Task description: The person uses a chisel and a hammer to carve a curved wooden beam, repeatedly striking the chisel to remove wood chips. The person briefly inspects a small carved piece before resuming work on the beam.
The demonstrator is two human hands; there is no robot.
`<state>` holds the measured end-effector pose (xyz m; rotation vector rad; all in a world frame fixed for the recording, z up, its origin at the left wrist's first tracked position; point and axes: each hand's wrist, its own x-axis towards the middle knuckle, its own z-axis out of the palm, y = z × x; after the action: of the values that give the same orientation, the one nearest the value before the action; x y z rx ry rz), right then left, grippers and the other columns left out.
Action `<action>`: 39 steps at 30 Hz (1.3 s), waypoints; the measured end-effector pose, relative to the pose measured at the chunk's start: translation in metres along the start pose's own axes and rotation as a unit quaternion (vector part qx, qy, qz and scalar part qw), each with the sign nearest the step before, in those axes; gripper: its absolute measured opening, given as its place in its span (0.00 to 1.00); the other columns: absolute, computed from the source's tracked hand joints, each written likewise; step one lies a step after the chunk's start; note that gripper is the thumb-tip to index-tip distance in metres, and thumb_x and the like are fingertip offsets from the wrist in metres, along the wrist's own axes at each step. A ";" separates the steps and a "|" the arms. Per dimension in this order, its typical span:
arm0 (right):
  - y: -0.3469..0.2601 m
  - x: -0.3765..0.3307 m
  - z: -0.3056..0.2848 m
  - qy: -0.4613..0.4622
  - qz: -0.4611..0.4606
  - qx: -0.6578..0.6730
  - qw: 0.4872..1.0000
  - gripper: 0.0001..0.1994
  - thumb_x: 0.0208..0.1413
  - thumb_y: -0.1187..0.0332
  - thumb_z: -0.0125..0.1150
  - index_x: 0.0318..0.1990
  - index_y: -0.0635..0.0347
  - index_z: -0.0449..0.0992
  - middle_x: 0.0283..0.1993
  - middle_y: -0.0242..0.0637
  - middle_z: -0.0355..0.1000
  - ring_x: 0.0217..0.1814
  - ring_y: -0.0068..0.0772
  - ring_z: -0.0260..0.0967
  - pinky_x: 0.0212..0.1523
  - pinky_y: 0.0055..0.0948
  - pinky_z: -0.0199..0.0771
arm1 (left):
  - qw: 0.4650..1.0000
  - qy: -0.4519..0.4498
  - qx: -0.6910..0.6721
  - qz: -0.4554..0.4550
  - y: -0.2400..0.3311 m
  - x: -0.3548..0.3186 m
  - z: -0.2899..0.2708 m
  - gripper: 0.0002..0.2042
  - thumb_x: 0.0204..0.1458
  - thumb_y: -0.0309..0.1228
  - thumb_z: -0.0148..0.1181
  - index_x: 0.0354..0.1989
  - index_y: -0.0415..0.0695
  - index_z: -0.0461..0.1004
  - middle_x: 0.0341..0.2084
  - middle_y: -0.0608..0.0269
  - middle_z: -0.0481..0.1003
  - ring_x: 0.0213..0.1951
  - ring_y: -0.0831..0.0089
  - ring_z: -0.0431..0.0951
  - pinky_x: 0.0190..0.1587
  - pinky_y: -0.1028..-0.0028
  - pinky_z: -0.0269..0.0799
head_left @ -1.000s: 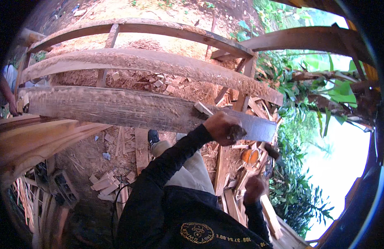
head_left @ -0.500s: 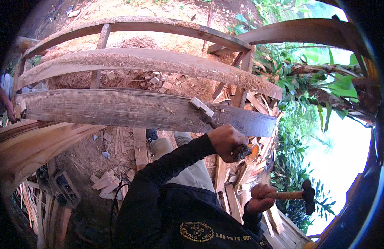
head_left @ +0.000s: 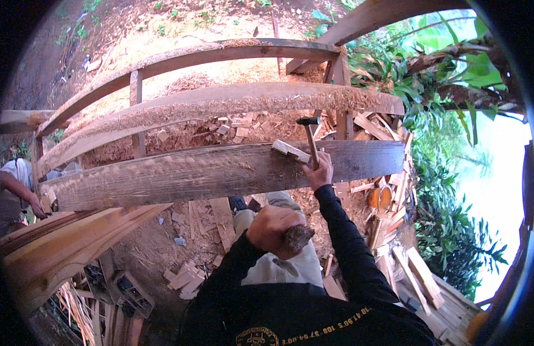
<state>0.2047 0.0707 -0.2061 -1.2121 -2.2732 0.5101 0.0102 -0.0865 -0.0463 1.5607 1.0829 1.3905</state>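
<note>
A small pale wood block [head_left: 291, 151] with a notch in its side lies on the dark, weathered plank [head_left: 180, 177] of the bench. My right hand [head_left: 320, 170] is wrapped round the wooden handle of a hammer [head_left: 311, 137], whose dark head points away from me over the plank. The fingers of that hand are at the block's right end; I cannot tell whether they press on it. Closer to my body, off the plank's near edge, my left hand [head_left: 274, 228] is closed round a chisel [head_left: 300, 237]. Its battered handle end shows, and the blade is mostly hidden.
Beyond the plank runs a rail [head_left: 238, 98] covered in shavings. Offcuts [head_left: 189, 278] and chips litter the ground. A large shaped timber [head_left: 76, 233] lies at the left, near another person's hand [head_left: 39, 207]. An orange round thing [head_left: 380, 197] sits among scrap wood at the right.
My left hand has drawn the chisel back from the block toward my body. My right hand has brought the hammer from the lower right up to the block's right end. The view has shifted.
</note>
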 end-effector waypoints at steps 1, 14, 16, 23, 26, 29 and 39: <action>-0.004 0.005 0.000 -0.022 0.029 0.018 0.999 0.15 0.33 0.67 0.75 0.22 0.62 0.70 0.35 0.40 0.74 0.36 0.42 0.70 0.35 0.36 0.71 | 1.000 -0.002 0.012 0.003 -0.001 -0.004 -0.007 0.18 0.29 0.34 0.72 0.29 0.44 0.73 0.20 0.59 0.73 0.24 0.57 0.77 0.27 0.65 0.73; -0.012 -0.004 -0.026 -0.278 0.114 0.166 0.939 0.12 0.51 0.64 0.68 0.28 0.60 0.70 0.18 0.31 0.53 0.21 0.25 0.51 0.23 0.29 0.59 | 0.970 0.231 0.055 -0.060 -0.016 -0.057 0.007 0.12 0.35 0.32 0.68 0.29 0.43 0.73 0.21 0.62 0.75 0.25 0.67 0.79 0.32 0.69 0.76; -0.011 0.004 -0.026 -0.281 0.098 0.159 0.941 0.12 0.50 0.64 0.68 0.29 0.60 0.71 0.18 0.33 0.54 0.20 0.28 0.53 0.23 0.31 0.60 | 0.956 0.285 0.010 -0.064 -0.023 -0.059 0.012 0.10 0.39 0.28 0.65 0.30 0.41 0.71 0.22 0.61 0.75 0.26 0.67 0.78 0.34 0.66 0.76; -0.005 -0.007 -0.015 -0.153 0.063 0.143 0.976 0.14 0.44 0.65 0.71 0.32 0.63 0.73 0.26 0.34 0.61 0.23 0.31 0.61 0.26 0.31 0.63 | 0.881 0.466 -0.057 -0.058 -0.012 -0.037 0.023 0.12 0.44 0.21 0.59 0.34 0.43 0.62 0.22 0.61 0.70 0.25 0.69 0.72 0.36 0.66 0.72; -0.009 -0.012 -0.011 -0.149 0.142 0.172 0.963 0.14 0.43 0.66 0.72 0.32 0.63 0.73 0.22 0.32 0.60 0.22 0.29 0.61 0.26 0.30 0.64 | 0.875 0.469 -0.121 -0.007 0.003 -0.014 0.017 0.14 0.44 0.24 0.61 0.34 0.44 0.60 0.23 0.60 0.68 0.26 0.67 0.69 0.41 0.62 0.69; -0.013 -0.014 -0.010 -0.145 0.199 0.195 0.949 0.12 0.43 0.67 0.72 0.31 0.62 0.74 0.19 0.31 0.59 0.21 0.27 0.61 0.26 0.29 0.64 | 0.878 0.458 -0.139 0.018 0.012 0.006 0.017 0.13 0.43 0.25 0.61 0.33 0.45 0.61 0.23 0.60 0.67 0.28 0.66 0.68 0.42 0.61 0.65; -0.008 -0.018 -0.003 -0.079 0.146 0.216 0.962 0.13 0.41 0.70 0.72 0.25 0.61 0.70 0.20 0.34 0.58 0.21 0.34 0.59 0.24 0.33 0.61 | 0.935 0.337 -0.108 0.023 -0.002 0.041 0.025 0.14 0.41 0.29 0.65 0.31 0.45 0.63 0.21 0.60 0.69 0.25 0.65 0.69 0.36 0.62 0.60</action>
<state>0.2097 0.0514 -0.2044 -1.3126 -1.9622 1.1833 0.0368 -0.0472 -0.0372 0.9643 1.2225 2.0786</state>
